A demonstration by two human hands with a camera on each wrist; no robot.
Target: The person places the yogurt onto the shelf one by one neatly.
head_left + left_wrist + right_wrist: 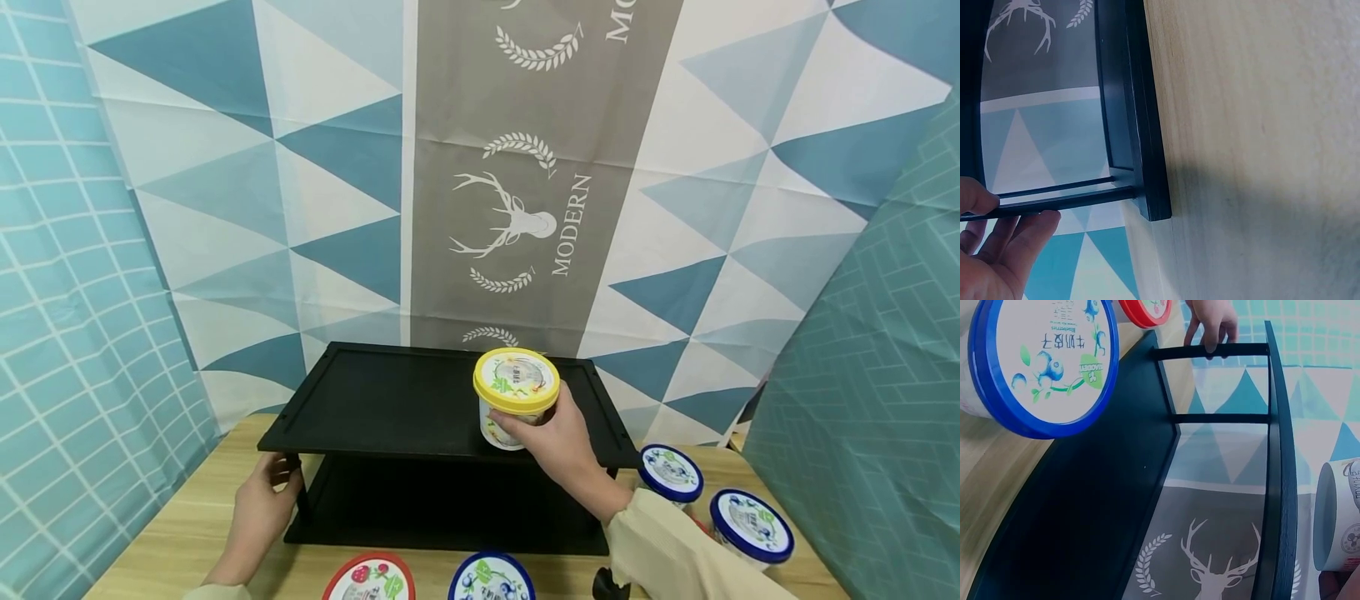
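Note:
My right hand [558,442] grips a white tub with a yellow lid [516,396], its thumb across the near side. The tub is upright over the right part of the black two-tier rack's top shelf [397,400]. In the right wrist view only part of the tub [1341,515] shows, at the right edge. At the rack's left end my left hand [262,500] holds a thin black post. The left wrist view shows that post [1066,201] between thumb and fingers of the left hand [1004,250].
Two blue-lidded tubs [671,472] [752,525] stand right of the rack on the wooden table [187,508]. A red-lidded tub [371,579] and another blue-lidded tub [491,579] are in front. A patterned cloth [337,208] hangs behind. A small black object [609,585] lies by the right sleeve.

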